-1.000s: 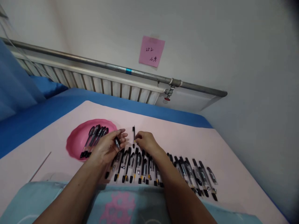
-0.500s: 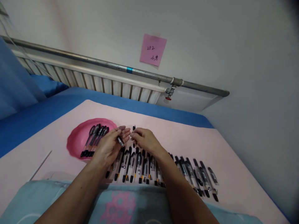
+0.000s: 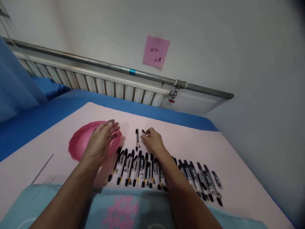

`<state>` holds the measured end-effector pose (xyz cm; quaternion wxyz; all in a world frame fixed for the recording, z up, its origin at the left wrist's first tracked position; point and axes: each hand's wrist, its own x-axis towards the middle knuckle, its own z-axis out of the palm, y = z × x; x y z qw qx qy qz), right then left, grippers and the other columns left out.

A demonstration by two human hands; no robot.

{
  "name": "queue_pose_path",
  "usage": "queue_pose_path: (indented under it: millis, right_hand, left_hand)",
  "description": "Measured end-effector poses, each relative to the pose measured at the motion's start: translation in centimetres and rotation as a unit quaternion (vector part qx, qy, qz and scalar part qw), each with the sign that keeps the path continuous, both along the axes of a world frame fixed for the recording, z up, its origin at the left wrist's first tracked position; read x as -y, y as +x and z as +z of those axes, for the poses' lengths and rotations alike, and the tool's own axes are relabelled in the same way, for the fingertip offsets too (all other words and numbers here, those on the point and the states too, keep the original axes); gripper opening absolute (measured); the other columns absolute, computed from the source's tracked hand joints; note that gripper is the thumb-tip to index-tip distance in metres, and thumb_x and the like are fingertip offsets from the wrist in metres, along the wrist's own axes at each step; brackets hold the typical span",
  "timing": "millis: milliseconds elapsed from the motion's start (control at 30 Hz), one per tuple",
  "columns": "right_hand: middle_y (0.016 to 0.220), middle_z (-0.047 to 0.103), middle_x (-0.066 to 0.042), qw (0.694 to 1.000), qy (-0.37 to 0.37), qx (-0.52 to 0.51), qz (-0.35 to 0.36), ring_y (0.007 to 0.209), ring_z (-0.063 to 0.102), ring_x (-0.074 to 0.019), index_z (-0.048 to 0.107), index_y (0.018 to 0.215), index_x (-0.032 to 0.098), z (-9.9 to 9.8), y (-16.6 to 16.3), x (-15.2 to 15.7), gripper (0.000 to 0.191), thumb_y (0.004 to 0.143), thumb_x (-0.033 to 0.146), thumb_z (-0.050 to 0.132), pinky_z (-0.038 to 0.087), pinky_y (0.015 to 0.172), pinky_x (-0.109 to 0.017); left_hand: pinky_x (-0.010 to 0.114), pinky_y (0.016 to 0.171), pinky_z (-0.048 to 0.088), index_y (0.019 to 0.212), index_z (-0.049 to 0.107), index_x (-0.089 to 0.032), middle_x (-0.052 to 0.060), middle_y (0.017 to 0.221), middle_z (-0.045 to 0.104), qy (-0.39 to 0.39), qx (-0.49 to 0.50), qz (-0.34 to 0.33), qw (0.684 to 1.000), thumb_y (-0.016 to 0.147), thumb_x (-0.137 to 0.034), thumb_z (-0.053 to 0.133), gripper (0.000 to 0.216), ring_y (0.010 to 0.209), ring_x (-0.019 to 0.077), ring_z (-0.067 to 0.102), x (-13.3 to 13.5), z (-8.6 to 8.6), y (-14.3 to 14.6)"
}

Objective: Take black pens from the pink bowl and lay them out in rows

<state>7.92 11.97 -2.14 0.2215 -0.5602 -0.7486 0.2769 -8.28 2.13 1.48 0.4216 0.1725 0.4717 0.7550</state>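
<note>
My left hand (image 3: pixel 101 140) is above the pink bowl (image 3: pixel 75 143), fingers stretched out, and I see nothing held in it. It hides most of the bowl's inside; only a small dark tip shows beside the wrist side. My right hand (image 3: pixel 153 140) pinches a black pen cap (image 3: pixel 143 132) with a clip, just over the table. Left of that cap lies a pen refill and barrel set (image 3: pixel 137 139) with a small metal tip near its lower end. Closer to me runs a row of pen barrels with black ends (image 3: pixel 130 168), loose caps and tiny metal tips, partly covered by my right forearm.
The pink tabletop (image 3: pixel 186 136) has a blue border (image 3: pixel 152 109) at the back. A thin white stick (image 3: pixel 42 168) lies at the left. Behind the table stand a radiator (image 3: pixel 109 86), a metal pipe (image 3: pixel 95 63) and a red-handled valve (image 3: pixel 171 100).
My left hand has moved left over the bowl, and the cap that lay in it is gone from its fingers. My right hand has shifted slightly right and now pinches a cap.
</note>
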Motion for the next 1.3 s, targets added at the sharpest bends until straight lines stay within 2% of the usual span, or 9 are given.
queue_pose_path:
  millis: [233,533,700,767,800,933,1000,1200,1300]
  right_hand:
    - [0.074,0.063,-0.005,0.995,0.037,0.077,0.05,0.069,0.054,-0.0165,0.057,0.078,0.018,-1.8,-0.2,-0.2,0.012,0.078,0.027,0.05,0.034,0.06,-0.025]
    - [0.08,0.065,-0.005,0.991,0.059,0.096,0.076,0.074,0.055,-0.0153,0.061,0.082,0.018,-2.1,0.1,-0.4,0.014,0.079,0.02,0.047,0.034,0.063,-0.023]
    - [0.076,0.065,-0.003,0.991,0.061,0.074,0.09,0.07,0.055,-0.0141,0.061,0.078,0.018,-2.2,-0.2,-0.2,0.013,0.077,0.017,0.048,0.034,0.062,-0.022]
    - [0.075,0.064,-0.003,0.992,0.062,0.066,0.091,0.069,0.054,-0.0141,0.061,0.076,0.018,-2.1,-0.2,-0.2,0.013,0.077,0.017,0.048,0.034,0.062,-0.022]
    - [0.075,0.064,-0.003,0.992,0.063,0.063,0.089,0.069,0.054,-0.0142,0.061,0.076,0.018,-2.1,-0.1,-0.2,0.013,0.077,0.019,0.049,0.035,0.062,-0.022]
    - [0.074,0.064,-0.004,0.994,0.066,0.053,0.069,0.069,0.054,-0.0143,0.061,0.078,0.017,-1.8,0.1,-0.4,0.014,0.078,0.021,0.048,0.035,0.063,-0.023]
    - [0.072,0.063,-0.003,0.995,0.067,0.045,0.062,0.068,0.054,-0.0142,0.061,0.077,0.017,-1.8,0.2,-0.4,0.014,0.078,0.021,0.048,0.036,0.063,-0.023]
    - [0.068,0.062,-0.002,0.996,0.068,0.014,0.057,0.064,0.053,-0.0136,0.061,0.073,0.017,-1.5,0.6,-0.7,0.013,0.075,0.02,0.049,0.036,0.06,-0.023]
    - [0.07,0.062,-0.002,0.996,0.074,-0.007,0.056,0.065,0.052,-0.0132,0.061,0.073,0.018,-0.7,0.4,-0.4,0.013,0.075,0.02,0.048,0.037,0.06,-0.023]
  left_hand:
    - [0.026,0.062,0.049,0.081,0.062,-0.012,0.007,0.081,0.066,-0.008,0.009,0.052,0.999,0.069,-0.02,0.062,0.015,0.075,0.0163,0.063,0.2,0.7,-2.0]
    - [0.027,0.059,0.052,0.072,0.059,-0.013,0.007,0.081,0.064,-0.017,-0.033,0.097,0.995,0.059,-0.012,0.064,0.014,0.074,0.0182,0.063,1.0,0.2,-6.3]
    - [0.027,0.056,0.048,0.074,0.06,-0.014,0.005,0.075,0.062,-0.099,-0.145,0.112,0.978,0.059,-0.019,0.062,0.016,0.065,0.0149,0.059,1.3,0.1,-6.9]
    - [0.028,0.055,0.045,0.074,0.061,-0.015,0.004,0.071,0.062,-0.182,-0.256,0.086,0.945,0.062,-0.024,0.06,0.015,0.061,0.0154,0.057,1.3,0.1,-6.6]
    - [0.029,0.056,0.044,0.073,0.061,-0.016,0.004,0.07,0.062,-0.232,-0.332,0.06,0.912,0.063,-0.027,0.059,0.015,0.061,0.0169,0.057,1.4,0.0,-6.4]
    - [0.034,0.059,0.041,0.077,0.064,-0.018,0.01,0.074,0.066,-0.396,-0.605,-0.079,0.686,0.071,-0.03,0.049,0.02,0.069,0.0261,0.06,1.0,-0.5,-4.9]
    - [0.037,0.06,0.041,0.084,0.065,-0.015,0.016,0.079,0.067,-0.43,-0.641,-0.113,0.626,0.072,-0.029,0.046,0.026,0.074,0.0311,0.061,0.6,-1.0,-4.2]
    - [0.042,0.065,0.042,0.104,0.062,-0.01,0.025,0.096,0.065,-0.447,-0.623,-0.105,0.633,0.078,-0.034,0.039,0.043,0.083,0.0367,0.061,-0.4,-2.3,-3.9]
    - [0.038,0.062,0.042,0.089,0.066,-0.011,0.02,0.082,0.067,-0.43,-0.606,-0.102,0.661,0.075,-0.039,0.045,0.037,0.076,0.0337,0.061,-0.1,-1.9,-4.3]
